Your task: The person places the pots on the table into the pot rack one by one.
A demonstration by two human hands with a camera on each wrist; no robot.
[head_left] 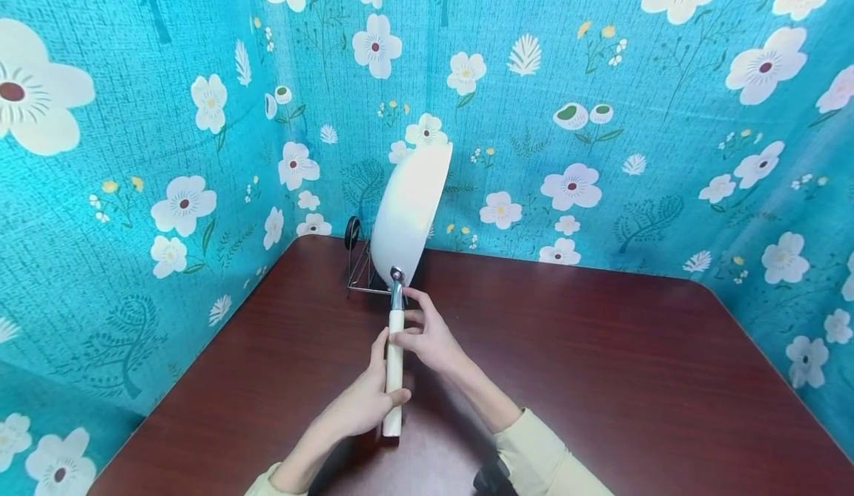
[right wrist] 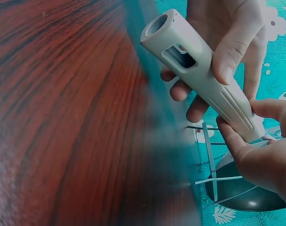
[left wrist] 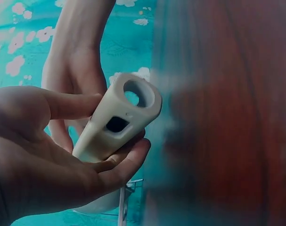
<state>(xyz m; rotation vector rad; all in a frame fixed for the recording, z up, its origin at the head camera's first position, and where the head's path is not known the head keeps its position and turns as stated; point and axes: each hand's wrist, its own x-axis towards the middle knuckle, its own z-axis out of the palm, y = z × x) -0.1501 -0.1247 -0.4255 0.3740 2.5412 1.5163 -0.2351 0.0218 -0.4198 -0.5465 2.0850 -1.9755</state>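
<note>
A deep white pan (head_left: 408,203) stands on its side, tilted, at a wire rack (head_left: 360,287) near the back left of the table. Its long cream handle (head_left: 395,366) points toward me, joined to the bowl by a metal neck (head_left: 397,296). My left hand (head_left: 360,407) grips the handle near its free end, thumb across it. Farther up, my right hand (head_left: 434,340) holds the handle beside the neck between thumb and fingers. In the left wrist view the handle's hollow end (left wrist: 142,94) shows. The pan's dark inside (right wrist: 251,200) appears in the right wrist view.
A black disc (head_left: 352,232) stands at the rack's left side. The dark red wooden table (head_left: 587,362) spreads to the right, with blue flowered cloth (head_left: 520,133) behind and on both sides. A small black object (head_left: 491,475) is by the right sleeve.
</note>
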